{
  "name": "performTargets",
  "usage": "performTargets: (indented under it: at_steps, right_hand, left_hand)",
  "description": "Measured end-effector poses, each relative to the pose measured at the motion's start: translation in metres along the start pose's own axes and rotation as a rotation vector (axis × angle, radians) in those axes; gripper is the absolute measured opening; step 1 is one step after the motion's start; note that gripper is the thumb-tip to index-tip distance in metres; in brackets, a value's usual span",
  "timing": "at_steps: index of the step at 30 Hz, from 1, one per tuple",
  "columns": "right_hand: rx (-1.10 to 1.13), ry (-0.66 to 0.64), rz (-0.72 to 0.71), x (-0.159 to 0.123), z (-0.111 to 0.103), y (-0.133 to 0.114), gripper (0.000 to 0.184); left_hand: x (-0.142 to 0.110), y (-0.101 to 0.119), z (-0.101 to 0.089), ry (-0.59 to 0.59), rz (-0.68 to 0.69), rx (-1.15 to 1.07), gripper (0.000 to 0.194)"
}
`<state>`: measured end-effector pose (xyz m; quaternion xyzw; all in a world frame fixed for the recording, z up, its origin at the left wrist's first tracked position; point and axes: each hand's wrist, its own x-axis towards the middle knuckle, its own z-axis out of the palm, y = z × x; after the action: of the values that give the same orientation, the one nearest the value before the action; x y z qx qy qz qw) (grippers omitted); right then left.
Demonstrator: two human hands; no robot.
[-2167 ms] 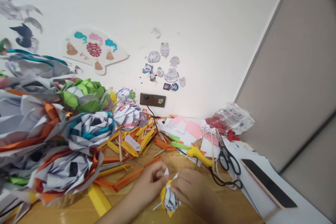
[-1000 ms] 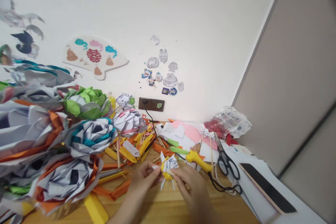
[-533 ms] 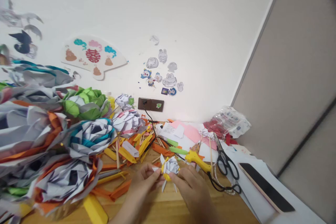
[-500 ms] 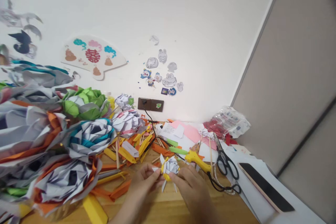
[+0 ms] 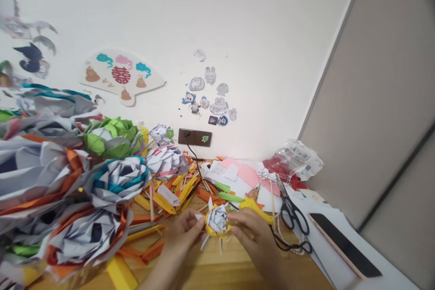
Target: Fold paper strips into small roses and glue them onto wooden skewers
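Between my two hands, over the wooden table, is a small paper flower [image 5: 218,220] with a white folded centre, a yellow outer ring and thin white points sticking out. My left hand [image 5: 186,230] pinches its left edge between thumb and fingers. On the other side, the fingers of my right hand [image 5: 250,231] are closed on the yellow right edge. A yellow glue gun [image 5: 255,208] lies just behind my right hand, partly hidden by it. Orange and yellow folded paper strips [image 5: 166,201] lie beyond my left hand.
Large paper flowers [image 5: 118,174] crowd the left side. To the right lie black-handled scissors [image 5: 294,215], a bead string [image 5: 277,231], white paper sheets [image 5: 326,253] and a phone [image 5: 344,244]. A black cord [image 5: 197,158] runs from the wall socket [image 5: 195,137]. A plastic bag [image 5: 301,159] sits at the back.
The paper flower has turned so its white centre faces me more, and its points now lie differently. My right hand has shifted slightly right and up along its edge.
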<state>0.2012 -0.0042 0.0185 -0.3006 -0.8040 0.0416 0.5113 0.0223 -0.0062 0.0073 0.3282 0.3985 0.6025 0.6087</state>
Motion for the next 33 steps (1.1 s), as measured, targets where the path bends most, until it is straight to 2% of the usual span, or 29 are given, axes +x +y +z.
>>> performTargets:
  at_steps: [5,13,24,28,33]
  right_hand:
    - [0.116,-0.082,-0.02,0.002,-0.002,-0.001,0.014]
    - [0.083,-0.143,0.052,0.004,-0.005,-0.007,0.012]
    - [0.119,-0.175,0.044,0.004,-0.007,-0.012,0.012]
    - [0.109,-0.138,0.005,0.004,-0.006,-0.012,0.011]
    - [0.066,-0.137,-0.113,0.005,-0.005,-0.011,0.014]
  left_hand:
    - [0.003,-0.006,-0.004,-0.052,0.018,-0.005,0.042]
    - [0.003,-0.002,-0.003,-0.061,0.003,0.047,0.045]
    - [-0.001,0.0,0.002,-0.068,-0.035,0.03,0.046]
    - [-0.001,-0.001,0.001,-0.098,-0.036,0.038,0.044]
    - [-0.002,-0.003,-0.002,-0.112,-0.048,0.006,0.039]
